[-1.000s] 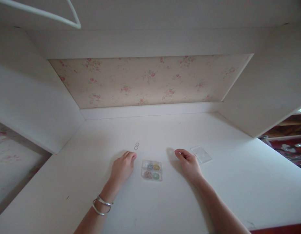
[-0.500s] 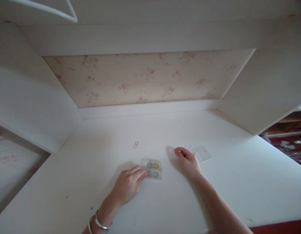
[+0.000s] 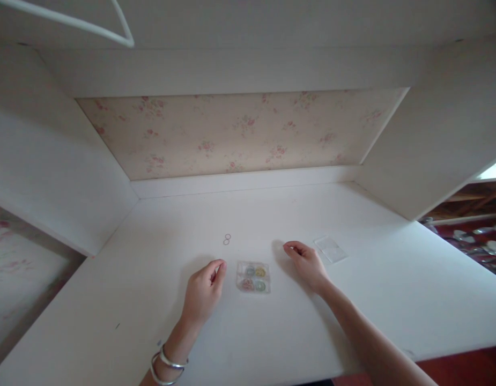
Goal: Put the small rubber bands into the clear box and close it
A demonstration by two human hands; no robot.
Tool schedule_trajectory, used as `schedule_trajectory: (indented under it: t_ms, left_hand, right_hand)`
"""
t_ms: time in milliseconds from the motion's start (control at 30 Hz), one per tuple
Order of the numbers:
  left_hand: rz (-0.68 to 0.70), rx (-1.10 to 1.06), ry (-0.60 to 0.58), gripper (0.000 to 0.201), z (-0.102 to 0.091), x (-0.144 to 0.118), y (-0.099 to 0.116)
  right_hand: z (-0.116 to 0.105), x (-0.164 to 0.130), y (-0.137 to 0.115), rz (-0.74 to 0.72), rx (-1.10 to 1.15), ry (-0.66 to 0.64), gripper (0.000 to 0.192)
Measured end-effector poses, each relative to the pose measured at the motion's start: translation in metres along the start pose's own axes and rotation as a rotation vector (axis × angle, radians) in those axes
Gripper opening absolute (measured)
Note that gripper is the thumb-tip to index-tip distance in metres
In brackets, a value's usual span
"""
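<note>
A small clear plastic box [image 3: 253, 277] with compartments lies on the white desk. Its compartments hold thin rings that look like small bands: grey-blue, yellow [image 3: 260, 272], reddish [image 3: 247, 284] and green [image 3: 260, 286]. My left hand [image 3: 203, 289], with two silver bracelets at its wrist, hovers left of the box, thumb and fingers pinched; anything between the tips is too small to make out. Right of the box, my right hand [image 3: 308, 266] is also closed in a pinch, its contents hidden. Two small reddish rings [image 3: 227, 239] lie touching beyond the box.
A clear flat plastic lid [image 3: 330, 250] lies just right of my right hand. White panels [image 3: 396, 123] rise at both sides, with a floral-papered back wall [image 3: 239, 131] and a shelf above. A white cable [image 3: 82, 24] hangs at upper left.
My left hand has come out of the box's reddish compartment and moved left, away from the box, fingers pinched. My right hand holds nearly the same place. The view has shifted slightly.
</note>
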State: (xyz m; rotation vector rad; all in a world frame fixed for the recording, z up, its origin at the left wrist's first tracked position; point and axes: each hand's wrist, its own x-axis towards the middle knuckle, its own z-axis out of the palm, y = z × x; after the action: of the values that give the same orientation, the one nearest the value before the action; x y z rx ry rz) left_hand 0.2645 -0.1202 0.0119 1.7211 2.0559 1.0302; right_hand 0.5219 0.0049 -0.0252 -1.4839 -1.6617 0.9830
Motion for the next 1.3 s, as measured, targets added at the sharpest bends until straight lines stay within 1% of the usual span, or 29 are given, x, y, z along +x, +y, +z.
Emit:
schedule_trajectory:
  t_ms: [100, 167, 233, 267, 333, 400, 533, 700, 833, 933, 1100, 1300]
  left_hand:
    - [-0.022, 0.04, -0.027, 0.036, 0.002, 0.003, -0.003]
    - [-0.04, 0.046, -0.042, 0.037, 0.003, 0.004, -0.005]
    - [-0.048, 0.034, -0.054, 0.037, 0.002, 0.004, -0.006]
    - [-0.048, 0.024, -0.061, 0.038, 0.002, 0.005, -0.006]
    - [-0.045, 0.007, -0.066, 0.038, 0.001, 0.004, -0.007]
    - [-0.045, 0.001, -0.063, 0.038, 0.0, 0.005, -0.008]
    - [-0.043, 0.023, -0.043, 0.038, -0.001, 0.006, -0.011]
    - [0.002, 0.058, -0.079, 0.037, -0.001, 0.006, -0.01]
    - [0.031, 0.044, -0.114, 0.037, -0.002, 0.006, -0.007]
    - [0.054, 0.029, -0.126, 0.037, -0.002, 0.006, -0.005]
    - [0.066, 0.048, -0.135, 0.035, -0.002, 0.007, -0.007]
    - [0.055, 0.044, -0.152, 0.034, 0.001, 0.007, -0.009]
  right_hand:
    - [0.011, 0.011, -0.015, -0.052, -0.075, -0.089, 0.035]
    - [0.022, 0.019, -0.033, -0.164, -0.212, -0.163, 0.034]
    - [0.036, 0.027, -0.054, -0.341, -0.394, -0.246, 0.033]
    - [0.043, 0.032, -0.064, -0.4, -0.431, -0.289, 0.03]
    - [0.059, 0.04, -0.082, -0.483, -0.48, -0.367, 0.025]
    - [0.074, 0.048, -0.094, -0.538, -0.53, -0.425, 0.024]
    - [0.094, 0.062, -0.104, -0.621, -0.632, -0.501, 0.027]
    - [0.107, 0.073, -0.103, -0.67, -0.704, -0.585, 0.021]
    - [0.107, 0.074, -0.098, -0.692, -0.73, -0.574, 0.023]
    - [0.1, 0.072, -0.096, -0.711, -0.732, -0.564, 0.023]
    - [0.077, 0.061, -0.097, -0.718, -0.699, -0.559, 0.022]
    - [0.045, 0.025, -0.096, -0.733, -0.581, -0.583, 0.023]
